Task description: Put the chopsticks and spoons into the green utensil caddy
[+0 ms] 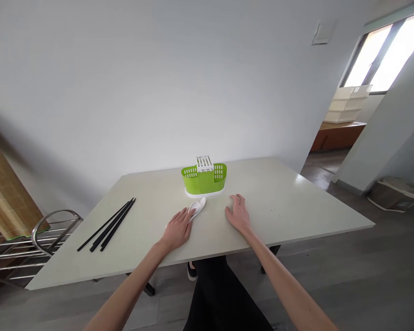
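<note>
White soup spoons [197,208] lie together on the table in front of me, bowls pointing away. Over their near ends rests my left hand [179,228], its fingers stretched out and touching them; part of the spoons is hidden beneath it. My right hand [238,214] lies on the tabletop to the right, fingers apart and slightly bent, with nothing in it. Beyond both hands stands a green cutlery basket [205,184] with slotted ends, a white base and a white slotted piece [204,163] at its back. Several black chopsticks [111,226] lie at the left, apart from the hands.
The pale table [283,207] meets a white wall [193,82] at its back edge. A metal rack [37,241] and a rolled bamboo mat [12,193] stand off its left side. At far right are a bin [396,195] and stacked white boxes [348,105] by a window.
</note>
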{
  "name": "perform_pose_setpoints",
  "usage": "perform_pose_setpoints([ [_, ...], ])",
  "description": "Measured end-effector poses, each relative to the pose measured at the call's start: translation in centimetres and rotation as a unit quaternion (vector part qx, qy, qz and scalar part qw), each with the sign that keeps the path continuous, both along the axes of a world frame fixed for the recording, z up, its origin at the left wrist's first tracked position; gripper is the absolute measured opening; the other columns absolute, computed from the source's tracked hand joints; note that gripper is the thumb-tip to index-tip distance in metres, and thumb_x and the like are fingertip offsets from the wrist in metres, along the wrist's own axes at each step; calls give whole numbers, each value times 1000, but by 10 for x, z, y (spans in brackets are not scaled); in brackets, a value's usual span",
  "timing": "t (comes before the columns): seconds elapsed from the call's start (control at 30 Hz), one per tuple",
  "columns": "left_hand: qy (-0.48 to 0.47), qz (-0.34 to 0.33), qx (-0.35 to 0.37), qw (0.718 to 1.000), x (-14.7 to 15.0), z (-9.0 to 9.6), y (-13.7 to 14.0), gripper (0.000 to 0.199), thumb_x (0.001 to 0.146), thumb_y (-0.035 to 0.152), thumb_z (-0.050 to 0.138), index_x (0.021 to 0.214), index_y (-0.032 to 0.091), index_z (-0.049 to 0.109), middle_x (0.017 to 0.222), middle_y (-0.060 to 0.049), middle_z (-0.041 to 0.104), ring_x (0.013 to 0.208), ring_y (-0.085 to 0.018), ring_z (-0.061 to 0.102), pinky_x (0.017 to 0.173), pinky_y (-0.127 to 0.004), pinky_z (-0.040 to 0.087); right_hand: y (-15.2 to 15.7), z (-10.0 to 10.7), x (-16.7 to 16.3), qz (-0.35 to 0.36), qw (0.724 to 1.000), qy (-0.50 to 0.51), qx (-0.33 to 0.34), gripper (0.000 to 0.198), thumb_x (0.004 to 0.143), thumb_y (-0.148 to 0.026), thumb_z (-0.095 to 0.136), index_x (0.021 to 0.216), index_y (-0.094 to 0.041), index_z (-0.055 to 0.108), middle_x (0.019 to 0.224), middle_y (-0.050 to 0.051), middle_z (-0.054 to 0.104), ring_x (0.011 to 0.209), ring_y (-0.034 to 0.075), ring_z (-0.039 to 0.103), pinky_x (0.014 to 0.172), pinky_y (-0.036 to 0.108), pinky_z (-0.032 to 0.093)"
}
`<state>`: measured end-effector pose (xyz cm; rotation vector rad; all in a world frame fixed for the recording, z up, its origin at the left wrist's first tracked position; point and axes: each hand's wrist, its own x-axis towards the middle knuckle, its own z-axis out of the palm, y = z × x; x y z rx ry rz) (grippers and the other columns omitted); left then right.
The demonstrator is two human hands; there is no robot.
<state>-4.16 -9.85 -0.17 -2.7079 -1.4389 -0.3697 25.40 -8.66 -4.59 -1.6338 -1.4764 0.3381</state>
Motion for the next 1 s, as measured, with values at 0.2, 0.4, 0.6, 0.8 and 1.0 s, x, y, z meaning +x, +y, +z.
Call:
perform_pose_setpoints([
  [0.2,-24,-61,-4,998,57,-8,-5,56,108,35,35,162,22,38,162,-12,51,153,-26,44,124,-48,39,2,4,-1,39,998,33,31,38,103,-47,43,116,-22,69,132,13,68,127,30,61,112,48,45],
  [0.4,-47,-72,3,996,90,-14,-13,54,107,35,38,159,22,42,161,-14,52,152,-28,45,122,-50,41,2,3,3,18,999,33,37,39,99,-47,50,111,-20,74,119,14,73,118,32,62,108,49,48],
  [0.6,-53,-81,9,995,84,-14,-13,56,108,41,37,161,23,40,160,-13,53,151,-27,46,123,-49,40,2,0,3,1,999,31,40,34,95,-42,52,107,-21,76,113,14,71,111,33,61,103,50,50],
  [0.8,-59,-76,19,995,70,-10,-15,56,109,45,36,162,27,40,160,-11,54,151,-26,47,124,-50,38,2,-2,3,10,999,25,41,33,96,-41,51,104,-21,76,113,14,71,112,33,61,104,50,49],
  [1.0,-56,-51,28,997,62,-9,-15,54,110,43,35,160,26,43,160,-11,54,148,-26,50,122,-49,40,0,0,5,47,998,18,35,37,100,-47,50,108,-23,77,115,11,73,117,31,63,108,49,48],
])
